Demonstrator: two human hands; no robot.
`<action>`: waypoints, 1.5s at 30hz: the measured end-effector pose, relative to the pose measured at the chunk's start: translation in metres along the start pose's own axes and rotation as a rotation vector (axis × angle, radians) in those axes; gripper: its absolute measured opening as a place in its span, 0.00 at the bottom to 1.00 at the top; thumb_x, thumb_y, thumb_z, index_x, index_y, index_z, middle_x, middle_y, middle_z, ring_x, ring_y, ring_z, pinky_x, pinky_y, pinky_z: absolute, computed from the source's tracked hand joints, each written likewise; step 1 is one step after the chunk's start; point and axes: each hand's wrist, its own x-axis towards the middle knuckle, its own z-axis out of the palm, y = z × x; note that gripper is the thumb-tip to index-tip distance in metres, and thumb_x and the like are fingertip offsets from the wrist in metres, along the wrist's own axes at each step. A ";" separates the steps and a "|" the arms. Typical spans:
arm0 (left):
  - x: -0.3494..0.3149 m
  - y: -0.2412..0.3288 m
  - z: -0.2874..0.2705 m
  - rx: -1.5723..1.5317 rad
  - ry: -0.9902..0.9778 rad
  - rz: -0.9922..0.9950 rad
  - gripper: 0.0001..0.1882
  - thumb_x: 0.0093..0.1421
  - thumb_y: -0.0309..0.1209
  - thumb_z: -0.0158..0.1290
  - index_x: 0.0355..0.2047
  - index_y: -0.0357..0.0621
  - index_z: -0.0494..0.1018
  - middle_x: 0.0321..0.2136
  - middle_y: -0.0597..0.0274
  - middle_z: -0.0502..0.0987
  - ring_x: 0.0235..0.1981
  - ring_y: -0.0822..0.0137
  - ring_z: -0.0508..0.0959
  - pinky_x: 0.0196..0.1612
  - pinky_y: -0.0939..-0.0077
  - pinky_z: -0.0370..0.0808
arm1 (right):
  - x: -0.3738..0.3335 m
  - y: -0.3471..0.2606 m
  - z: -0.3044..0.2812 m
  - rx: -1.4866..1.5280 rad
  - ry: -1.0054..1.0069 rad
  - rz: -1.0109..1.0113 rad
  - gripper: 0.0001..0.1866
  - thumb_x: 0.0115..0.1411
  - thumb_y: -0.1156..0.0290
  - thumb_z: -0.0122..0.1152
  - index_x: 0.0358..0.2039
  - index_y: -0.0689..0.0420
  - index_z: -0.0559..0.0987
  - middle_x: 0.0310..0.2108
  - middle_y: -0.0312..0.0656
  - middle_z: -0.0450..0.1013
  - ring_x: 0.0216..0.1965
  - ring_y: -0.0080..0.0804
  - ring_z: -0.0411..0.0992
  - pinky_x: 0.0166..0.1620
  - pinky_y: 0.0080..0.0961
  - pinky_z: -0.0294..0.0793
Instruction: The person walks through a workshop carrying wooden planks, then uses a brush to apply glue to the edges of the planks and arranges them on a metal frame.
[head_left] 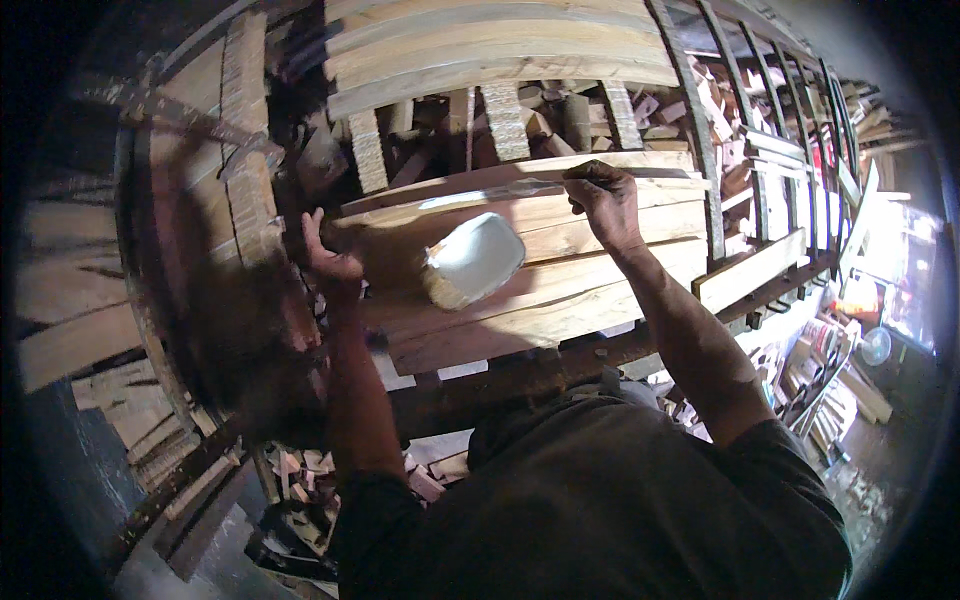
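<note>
My right hand (605,195) is closed on a thin tool (540,186) with a pale end, perhaps a brush; its exact kind is hard to make out. The tool's end lies along the upper edge of a narrow board (600,205), where a whitish wet-looking streak shows. My left hand (332,252) is at the left end of the boards, fingers apart and holding nothing; whether it touches the wood I cannot tell. Between my hands, a tub (475,258) with a crusted outside and white content sits on the light wooden boards (570,290) laid side by side.
Beyond the work, a panel of joined boards (500,45) rests on upright slats. Wood offcuts (655,120) fill the space under the metal rack (710,130). A rusty metal bar (180,115) juts in from the left. Another board (750,270) lies at the right.
</note>
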 end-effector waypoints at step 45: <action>0.011 0.354 -0.145 -0.199 -0.197 0.456 0.17 0.54 0.18 0.61 0.45 0.39 0.74 0.39 0.58 0.78 0.43 0.65 0.79 0.48 0.69 0.77 | -0.231 -0.181 -0.044 0.409 -0.050 -0.991 0.07 0.47 0.79 0.59 0.29 0.63 0.80 0.23 0.47 0.73 0.24 0.38 0.73 0.29 0.30 0.72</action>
